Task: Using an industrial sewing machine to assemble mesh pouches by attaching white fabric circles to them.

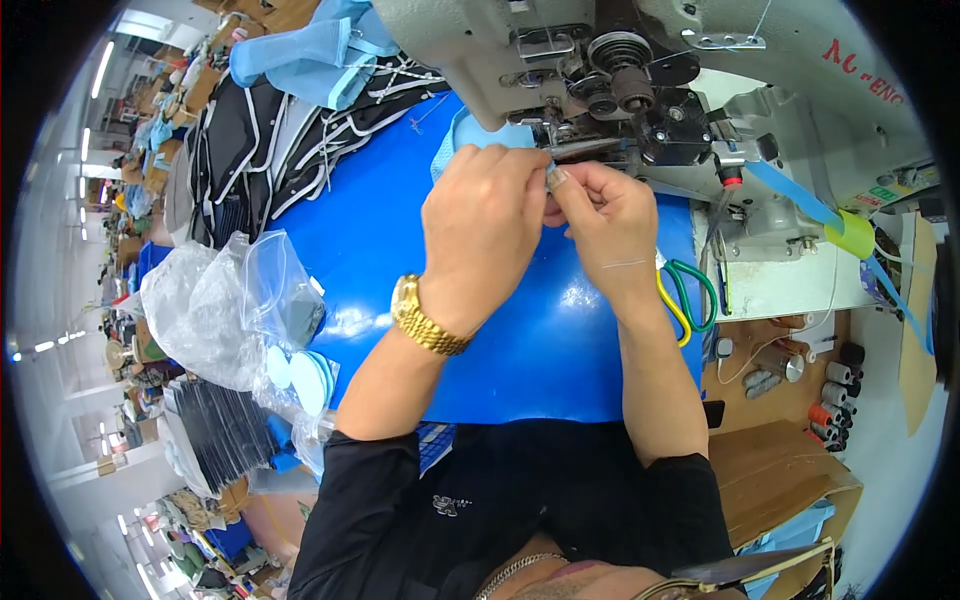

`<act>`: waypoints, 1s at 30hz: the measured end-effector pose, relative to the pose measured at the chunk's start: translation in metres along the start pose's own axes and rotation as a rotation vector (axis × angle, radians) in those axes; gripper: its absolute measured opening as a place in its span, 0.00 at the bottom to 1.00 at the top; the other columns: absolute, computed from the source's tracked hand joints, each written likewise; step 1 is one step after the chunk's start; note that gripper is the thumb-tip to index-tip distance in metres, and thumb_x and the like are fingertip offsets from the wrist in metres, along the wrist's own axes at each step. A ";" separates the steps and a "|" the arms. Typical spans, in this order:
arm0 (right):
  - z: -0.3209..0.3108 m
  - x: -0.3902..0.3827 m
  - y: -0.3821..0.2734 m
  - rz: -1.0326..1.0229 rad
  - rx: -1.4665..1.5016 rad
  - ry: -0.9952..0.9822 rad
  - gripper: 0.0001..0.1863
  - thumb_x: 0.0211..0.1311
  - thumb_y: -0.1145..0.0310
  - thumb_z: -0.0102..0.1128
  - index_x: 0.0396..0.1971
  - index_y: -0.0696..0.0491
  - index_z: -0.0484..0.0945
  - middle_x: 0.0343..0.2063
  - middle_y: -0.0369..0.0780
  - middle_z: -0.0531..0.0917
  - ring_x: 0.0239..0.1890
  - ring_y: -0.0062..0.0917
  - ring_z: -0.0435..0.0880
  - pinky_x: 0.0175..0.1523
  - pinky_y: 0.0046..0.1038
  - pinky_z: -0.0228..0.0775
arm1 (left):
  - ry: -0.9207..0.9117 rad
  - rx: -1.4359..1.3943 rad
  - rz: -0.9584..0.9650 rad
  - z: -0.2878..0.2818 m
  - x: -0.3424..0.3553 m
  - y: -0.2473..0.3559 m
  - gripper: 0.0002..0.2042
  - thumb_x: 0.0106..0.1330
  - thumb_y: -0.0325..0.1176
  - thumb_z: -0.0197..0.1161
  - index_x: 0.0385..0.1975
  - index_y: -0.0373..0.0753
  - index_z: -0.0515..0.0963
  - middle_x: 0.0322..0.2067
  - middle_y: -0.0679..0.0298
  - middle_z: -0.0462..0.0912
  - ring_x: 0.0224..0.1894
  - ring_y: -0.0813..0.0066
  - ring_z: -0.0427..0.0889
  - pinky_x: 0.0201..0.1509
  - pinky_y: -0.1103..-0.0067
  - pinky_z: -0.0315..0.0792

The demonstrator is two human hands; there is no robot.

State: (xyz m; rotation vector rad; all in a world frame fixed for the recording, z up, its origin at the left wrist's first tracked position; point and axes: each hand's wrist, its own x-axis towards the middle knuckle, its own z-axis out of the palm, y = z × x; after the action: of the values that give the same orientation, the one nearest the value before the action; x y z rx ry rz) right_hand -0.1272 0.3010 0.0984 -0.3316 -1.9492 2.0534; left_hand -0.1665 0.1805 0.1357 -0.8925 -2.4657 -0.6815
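Observation:
My left hand [480, 220], with a gold watch [430, 325] on its wrist, is closed in a pinch just in front of the sewing machine's needle area [585, 145]. My right hand [612, 225] pinches close beside it, thumb and fingertips meeting the left fingertips. A tiny bluish bit shows between the fingers, too small to name. Behind the left knuckles lies a light blue fabric piece [500, 132], partly hidden by that hand and reaching up to the machine. Close to my right wrist rest scissors [690, 295] with green and yellow handles.
A blue work surface [520, 370] lies under my arms. Black pieces with white edging [250, 150] and light blue mesh fabric [310, 65] are heaped at far left. Clear plastic bags [205, 310] sit nearer. A blue strip [800, 195] runs through a yellow roll at right, above thread spools [835, 400].

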 end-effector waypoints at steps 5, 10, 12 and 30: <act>-0.006 -0.005 0.001 0.046 0.088 -0.032 0.10 0.62 0.70 0.59 0.33 0.63 0.83 0.23 0.39 0.85 0.24 0.18 0.83 0.32 0.20 0.77 | 0.011 0.047 0.260 -0.027 -0.010 -0.016 0.14 0.50 0.32 0.73 0.36 0.40 0.81 0.37 0.66 0.83 0.41 0.64 0.77 0.46 0.70 0.69; 0.000 -0.010 0.005 0.007 0.113 -0.049 0.11 0.61 0.71 0.61 0.38 0.62 0.82 0.27 0.39 0.86 0.28 0.17 0.83 0.34 0.19 0.76 | -0.023 0.194 0.412 -0.022 -0.008 -0.034 0.13 0.51 0.32 0.70 0.37 0.44 0.80 0.40 0.69 0.80 0.47 0.67 0.76 0.60 0.62 0.63; 0.004 -0.013 0.005 -0.001 0.099 -0.051 0.11 0.60 0.72 0.61 0.39 0.62 0.82 0.28 0.39 0.86 0.28 0.17 0.83 0.34 0.19 0.75 | -0.017 0.152 0.432 -0.022 -0.005 -0.042 0.12 0.51 0.31 0.69 0.37 0.43 0.81 0.38 0.69 0.80 0.46 0.68 0.76 0.59 0.63 0.65; 0.002 -0.016 0.013 0.082 0.290 -0.159 0.15 0.60 0.78 0.60 0.47 0.64 0.79 0.36 0.42 0.86 0.39 0.19 0.84 0.44 0.21 0.77 | -0.076 0.143 0.517 -0.020 0.000 -0.027 0.11 0.49 0.28 0.64 0.35 0.39 0.80 0.29 0.68 0.78 0.34 0.71 0.77 0.41 0.73 0.67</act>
State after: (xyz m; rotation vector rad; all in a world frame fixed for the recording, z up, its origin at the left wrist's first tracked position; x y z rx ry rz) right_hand -0.1133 0.2927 0.0850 -0.1904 -1.7108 2.4421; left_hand -0.1807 0.1507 0.1435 -1.4399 -2.1677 -0.2895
